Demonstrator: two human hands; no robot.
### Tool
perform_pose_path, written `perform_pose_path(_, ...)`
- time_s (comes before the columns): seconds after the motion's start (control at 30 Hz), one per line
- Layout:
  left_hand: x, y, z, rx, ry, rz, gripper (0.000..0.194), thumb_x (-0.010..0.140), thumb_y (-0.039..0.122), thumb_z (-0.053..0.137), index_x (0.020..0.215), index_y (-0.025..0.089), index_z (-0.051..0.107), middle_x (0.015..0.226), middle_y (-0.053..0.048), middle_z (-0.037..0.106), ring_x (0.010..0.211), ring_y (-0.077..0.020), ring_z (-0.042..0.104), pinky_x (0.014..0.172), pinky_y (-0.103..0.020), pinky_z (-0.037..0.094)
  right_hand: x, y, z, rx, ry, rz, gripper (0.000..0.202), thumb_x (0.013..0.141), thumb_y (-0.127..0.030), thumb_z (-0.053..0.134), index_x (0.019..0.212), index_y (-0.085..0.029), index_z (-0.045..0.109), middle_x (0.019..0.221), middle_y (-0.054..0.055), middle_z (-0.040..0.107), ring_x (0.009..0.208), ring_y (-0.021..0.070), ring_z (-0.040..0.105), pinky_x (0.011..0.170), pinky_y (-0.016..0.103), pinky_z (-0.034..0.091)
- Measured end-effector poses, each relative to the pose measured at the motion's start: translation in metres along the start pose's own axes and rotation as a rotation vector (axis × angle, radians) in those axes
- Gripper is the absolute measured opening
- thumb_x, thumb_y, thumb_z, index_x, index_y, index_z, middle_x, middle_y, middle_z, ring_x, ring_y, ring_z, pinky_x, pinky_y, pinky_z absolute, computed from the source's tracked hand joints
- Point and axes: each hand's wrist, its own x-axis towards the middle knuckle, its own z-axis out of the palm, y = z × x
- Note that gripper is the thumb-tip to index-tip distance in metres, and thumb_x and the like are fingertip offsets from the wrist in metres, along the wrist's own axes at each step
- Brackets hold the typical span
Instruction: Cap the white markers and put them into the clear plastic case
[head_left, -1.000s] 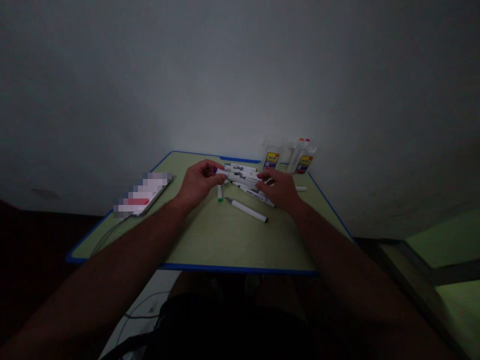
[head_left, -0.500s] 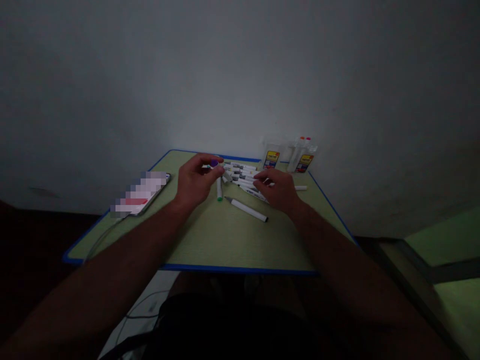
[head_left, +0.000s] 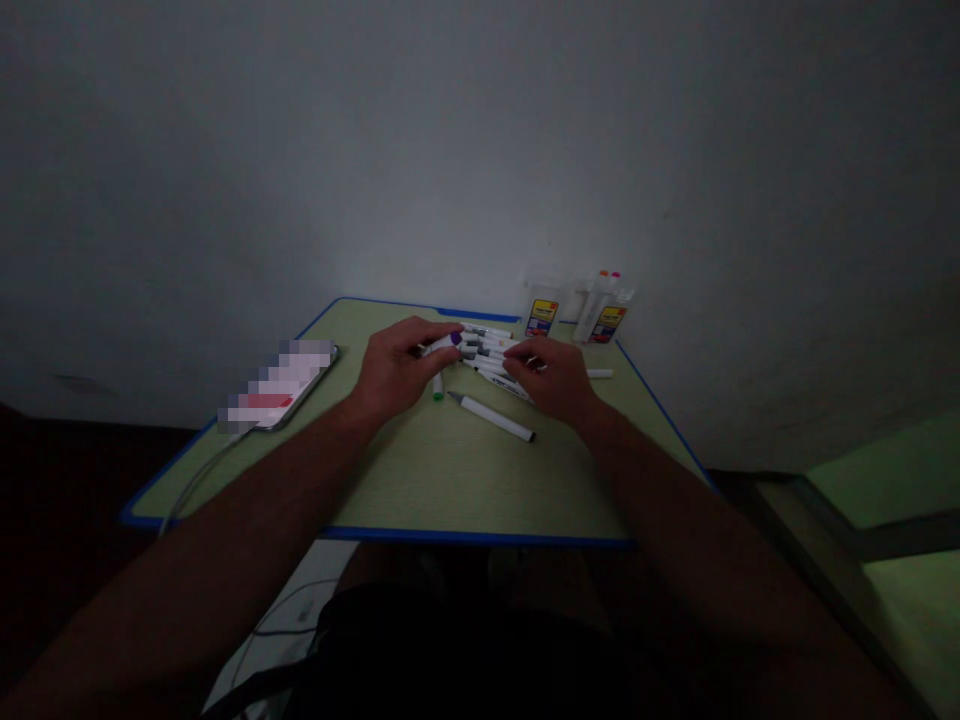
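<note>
A white marker with a purple end [head_left: 455,340] is pinched between the thumb and fingers of my left hand [head_left: 397,365], its purple end pointing right. Under that hand lies a marker with a green end [head_left: 438,395], partly covered. My right hand [head_left: 553,378] rests at the right side of a pile of white markers [head_left: 486,352], fingers bent, with a gap between thumb and forefinger. Whether its fingertips touch the pile I cannot tell. In front of the pile, a white marker with a dark end [head_left: 495,418] lies slanted on the table.
Two clear plastic cases with yellow labels, one left [head_left: 542,312] and one right [head_left: 606,318], stand at the table's back right; the right one holds orange- and pink-ended markers. A phone [head_left: 289,390] with a cable lies left. The table [head_left: 465,490] has a blue edge against a wall.
My left hand has turned the purple-ended marker, so that its purple end has shifted right and slightly down, toward the pile. My right hand has hardly moved.
</note>
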Motion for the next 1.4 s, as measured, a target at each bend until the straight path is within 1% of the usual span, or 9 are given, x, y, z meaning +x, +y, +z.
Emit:
perform_pose_path(0.2,-0.003,-0.005,0.001,0.050,-0.237,0.062,0.042,0.084,0.018,0.066,0.124,0.023,0.077,0.111,-0.008,0.080,0.094,-0.0197,0.073,0.086,-0.034,0.058,0.000,-0.007,0.003,0.150,-0.023,0.080,0.010,0.083,-0.030,0.077,0.083,-0.020,0.077,0.078,0.003,0.075,0.063,0.0131,0.063,0.062,0.028,0.052)
perform_pose_path(0.33,-0.008,-0.003,0.005,0.085,-0.340,-0.027,0.047,0.084,0.019,0.069,0.131,0.021,0.073,0.115,-0.010,0.080,0.097,-0.0225,0.075,0.089,-0.038,0.060,-0.002,-0.012,0.006,0.222,-0.093,0.109,0.019,0.077,-0.034,0.083,0.089,-0.021,0.077,0.079,0.002,0.075,0.064,0.0128,0.063,0.063,0.028,0.052)
perform_pose_path(0.47,-0.011,0.002,0.008,0.049,-0.396,-0.109,0.063,0.085,0.022,0.071,0.147,0.020,0.060,0.113,-0.008,0.081,0.099,-0.0223,0.076,0.094,-0.037,0.059,-0.003,-0.015,0.009,0.256,-0.120,0.109,0.019,0.073,-0.032,0.085,0.087,-0.021,0.077,0.073,-0.001,0.072,0.064,0.0123,0.061,0.064,0.028,0.050)
perform_pose_path(0.6,-0.009,0.005,0.008,0.092,-0.353,-0.148,0.053,0.081,0.023,0.076,0.133,0.019,0.072,0.101,-0.007,0.082,0.085,-0.0192,0.074,0.083,-0.032,0.060,0.001,-0.010,0.005,0.338,-0.095,0.205,0.015,0.075,-0.031,0.080,0.085,-0.020,0.074,0.070,-0.001,0.071,0.061,0.0122,0.061,0.059,0.026,0.048)
perform_pose_path(0.73,-0.006,0.002,0.006,0.103,-0.232,-0.181,0.036,0.076,0.021,0.078,0.112,0.018,0.080,0.091,-0.005,0.079,0.071,-0.0143,0.067,0.070,-0.028,0.056,0.009,0.002,-0.005,0.542,0.036,0.449,0.021,0.076,-0.036,0.079,0.083,-0.020,0.068,0.067,-0.001,0.069,0.054,0.0116,0.059,0.053,0.026,0.050)
perform_pose_path(0.87,-0.004,-0.001,0.007,-0.072,-0.133,-0.228,0.030,0.074,0.020,0.078,0.103,0.015,0.079,0.077,-0.002,0.073,0.061,-0.0106,0.060,0.060,-0.025,0.051,0.017,0.010,-0.015,0.658,0.172,0.702,0.014,0.081,-0.028,0.075,0.079,-0.019,0.064,0.067,-0.001,0.067,0.053,0.0110,0.057,0.050,0.025,0.051)
perform_pose_path(0.97,-0.004,0.001,0.009,-0.253,-0.115,-0.259,0.031,0.070,0.022,0.081,0.100,0.015,0.079,0.075,-0.002,0.073,0.064,-0.0117,0.065,0.062,-0.026,0.055,0.019,0.010,-0.016,0.659,0.170,0.831,0.008,0.086,-0.018,0.065,0.078,-0.017,0.064,0.066,0.000,0.067,0.050,0.0106,0.055,0.046,0.023,0.048)
perform_pose_path(1.2,-0.004,0.009,0.010,-0.313,-0.145,-0.294,0.032,0.072,0.027,0.083,0.102,0.016,0.078,0.078,-0.006,0.077,0.070,-0.0171,0.074,0.066,-0.030,0.062,0.017,0.011,-0.013,0.597,0.101,0.880,0.010,0.088,-0.018,0.065,0.078,-0.017,0.064,0.065,0.002,0.068,0.046,0.0092,0.053,0.039,0.020,0.039)
perform_pose_path(1.4,-0.005,0.005,0.011,-0.278,-0.133,-0.286,0.033,0.070,0.027,0.082,0.102,0.017,0.080,0.074,-0.004,0.075,0.064,-0.0150,0.069,0.058,-0.027,0.055,0.017,0.011,-0.013,0.586,0.101,0.882,0.011,0.087,-0.021,0.068,0.078,-0.017,0.065,0.063,0.001,0.067,0.045,0.0086,0.052,0.036,0.018,0.037)
